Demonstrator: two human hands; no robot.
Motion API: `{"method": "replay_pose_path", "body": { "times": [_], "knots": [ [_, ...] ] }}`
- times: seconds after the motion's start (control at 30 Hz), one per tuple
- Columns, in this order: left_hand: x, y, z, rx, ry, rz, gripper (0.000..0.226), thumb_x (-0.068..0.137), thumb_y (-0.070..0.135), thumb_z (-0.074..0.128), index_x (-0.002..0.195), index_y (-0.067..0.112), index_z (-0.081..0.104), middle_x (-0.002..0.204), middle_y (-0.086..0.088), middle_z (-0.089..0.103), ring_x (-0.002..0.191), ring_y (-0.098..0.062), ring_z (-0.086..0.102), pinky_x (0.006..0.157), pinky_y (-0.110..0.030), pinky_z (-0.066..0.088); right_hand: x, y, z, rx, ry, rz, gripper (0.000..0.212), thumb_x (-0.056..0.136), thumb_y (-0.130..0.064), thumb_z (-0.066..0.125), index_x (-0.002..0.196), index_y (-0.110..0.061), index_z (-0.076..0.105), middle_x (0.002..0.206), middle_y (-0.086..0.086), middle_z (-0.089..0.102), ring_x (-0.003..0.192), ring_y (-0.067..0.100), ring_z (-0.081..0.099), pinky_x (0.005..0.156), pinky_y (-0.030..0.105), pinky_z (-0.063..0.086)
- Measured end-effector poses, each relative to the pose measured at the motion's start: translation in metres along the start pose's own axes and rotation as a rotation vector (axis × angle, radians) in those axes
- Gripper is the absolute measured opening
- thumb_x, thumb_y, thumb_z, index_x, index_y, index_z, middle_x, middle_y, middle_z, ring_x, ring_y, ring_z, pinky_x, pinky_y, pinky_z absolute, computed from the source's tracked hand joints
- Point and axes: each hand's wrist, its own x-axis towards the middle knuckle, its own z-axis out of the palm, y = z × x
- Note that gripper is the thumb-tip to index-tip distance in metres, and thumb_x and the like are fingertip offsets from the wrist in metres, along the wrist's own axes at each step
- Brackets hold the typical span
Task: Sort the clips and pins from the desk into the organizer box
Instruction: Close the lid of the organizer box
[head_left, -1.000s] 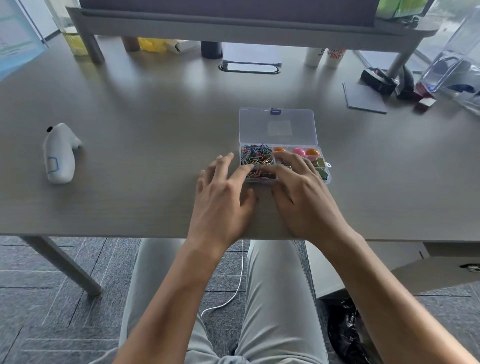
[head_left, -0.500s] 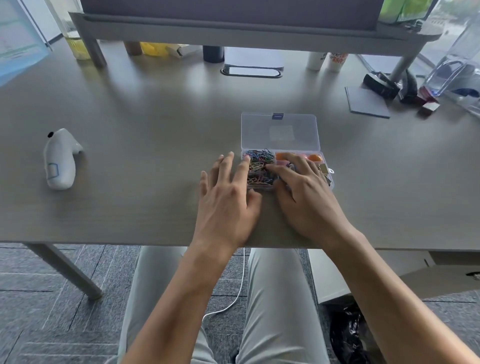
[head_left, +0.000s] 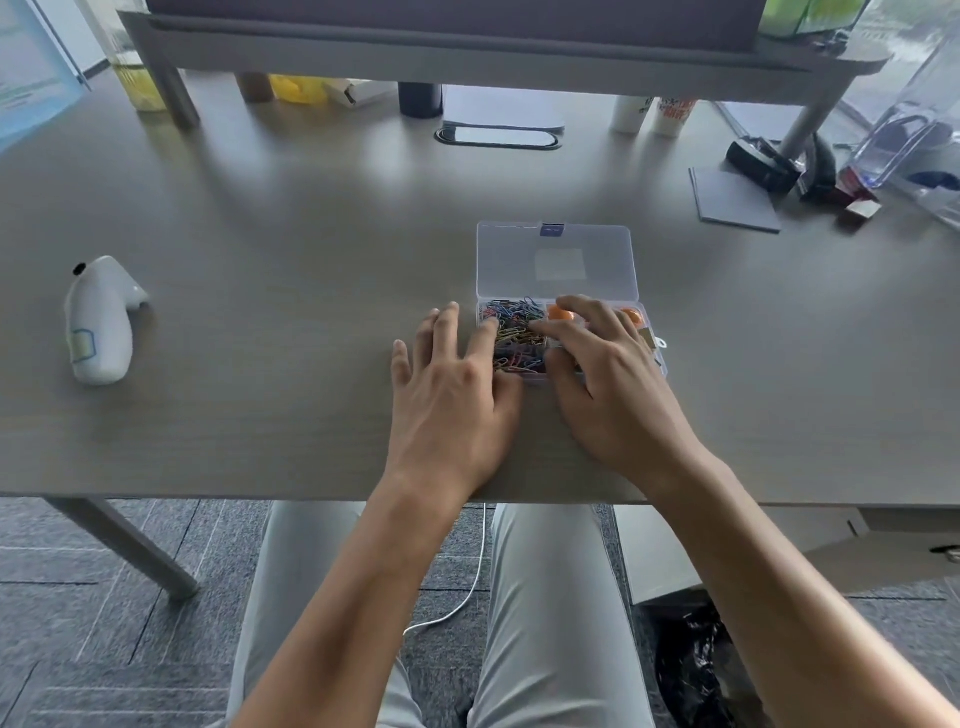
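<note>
A clear plastic organizer box (head_left: 557, 262) lies on the grey desk with its lid folded back flat. Its left compartment holds a heap of coloured paper clips (head_left: 514, 325). Orange round pins (head_left: 558, 313) show in the back compartment. My left hand (head_left: 452, 395) lies flat with spread fingers, its index fingertip touching the clips at the box's left edge. My right hand (head_left: 608, 384) covers the right half of the box, fingers straight, index tip on the clips. The right compartments are mostly hidden under it.
A white handheld device (head_left: 98, 319) lies at the desk's left. At the back right are a grey pad (head_left: 732, 200), black items and a clear container (head_left: 904, 140). A monitor riser (head_left: 467, 52) spans the back, with cups and bottles under it. The desk's front edge runs just below my wrists.
Both hands slid forward over the box; the fingertips now reach further onto the paper clips. The box has stayed in place.
</note>
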Motion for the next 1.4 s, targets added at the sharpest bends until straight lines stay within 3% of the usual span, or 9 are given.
{"method": "replay_pose_path", "body": {
  "times": [0.13, 0.27, 0.53, 0.8, 0.97, 1.2, 1.4],
  "knots": [
    [0.010, 0.005, -0.003, -0.034, -0.020, 0.004, 0.064, 0.095, 0.045, 0.031, 0.156, 0.026, 0.026, 0.163, -0.011, 0.018, 0.152, -0.026, 0.009, 0.122, -0.055, 0.013, 0.011, 0.003, -0.004, 0.016, 0.020, 0.042, 0.034, 0.104, -0.026, 0.048, 0.133, -0.023, 0.066, 0.146, 0.006, 0.053, 0.135, 0.027, 0.045, 0.111, 0.041, 0.037],
    [0.018, 0.005, 0.002, -0.001, -0.051, -0.013, 0.064, 0.094, 0.045, 0.020, 0.155, 0.028, 0.029, 0.165, -0.011, 0.015, 0.153, -0.026, 0.005, 0.122, -0.056, 0.009, 0.020, 0.002, -0.001, -0.062, -0.073, 0.071, 0.038, 0.105, -0.030, 0.045, 0.139, -0.027, 0.061, 0.154, 0.006, 0.046, 0.143, 0.028, 0.039, 0.115, 0.045, 0.031],
    [0.014, 0.002, 0.006, 0.009, -0.052, -0.010, 0.058, 0.100, 0.042, 0.023, 0.157, 0.033, 0.018, 0.164, -0.012, 0.015, 0.153, -0.027, 0.006, 0.122, -0.056, 0.008, 0.019, 0.002, 0.000, -0.060, -0.052, 0.066, 0.040, 0.103, -0.030, 0.044, 0.139, -0.028, 0.060, 0.153, 0.005, 0.047, 0.142, 0.028, 0.040, 0.114, 0.045, 0.031],
    [0.017, 0.002, 0.008, 0.041, -0.037, -0.021, 0.053, 0.100, 0.038, 0.028, 0.153, 0.033, 0.030, 0.163, -0.012, 0.021, 0.152, -0.029, 0.010, 0.121, -0.058, 0.012, 0.021, 0.003, 0.000, -0.074, -0.125, 0.059, 0.050, 0.098, -0.038, 0.035, 0.142, -0.031, 0.058, 0.156, 0.005, 0.044, 0.146, 0.028, 0.036, 0.117, 0.045, 0.030],
    [0.022, 0.005, 0.007, 0.018, -0.038, -0.035, 0.051, 0.100, 0.038, 0.029, 0.150, 0.032, 0.035, 0.162, -0.012, 0.022, 0.152, -0.028, 0.010, 0.121, -0.059, 0.013, 0.024, 0.005, -0.001, -0.062, -0.139, 0.051, 0.041, 0.103, -0.032, 0.043, 0.140, -0.030, 0.059, 0.156, 0.004, 0.044, 0.146, 0.027, 0.036, 0.114, 0.044, 0.029],
    [0.025, 0.007, 0.008, 0.005, -0.052, -0.044, 0.056, 0.101, 0.039, 0.028, 0.156, 0.031, 0.026, 0.164, -0.013, 0.018, 0.152, -0.027, 0.009, 0.121, -0.058, 0.009, 0.030, 0.007, -0.003, -0.074, -0.147, 0.077, 0.043, 0.105, -0.033, 0.041, 0.145, -0.030, 0.054, 0.159, 0.004, 0.041, 0.148, 0.026, 0.032, 0.116, 0.046, 0.027],
    [0.027, 0.007, 0.008, -0.013, -0.027, -0.042, 0.050, 0.100, 0.039, 0.030, 0.147, 0.027, 0.041, 0.161, -0.012, 0.025, 0.151, -0.027, 0.014, 0.120, -0.060, 0.012, 0.030, 0.007, -0.002, -0.070, -0.158, 0.056, 0.040, 0.105, -0.030, 0.044, 0.142, -0.031, 0.058, 0.159, 0.003, 0.041, 0.149, 0.025, 0.032, 0.113, 0.039, 0.025]
  ]
}}
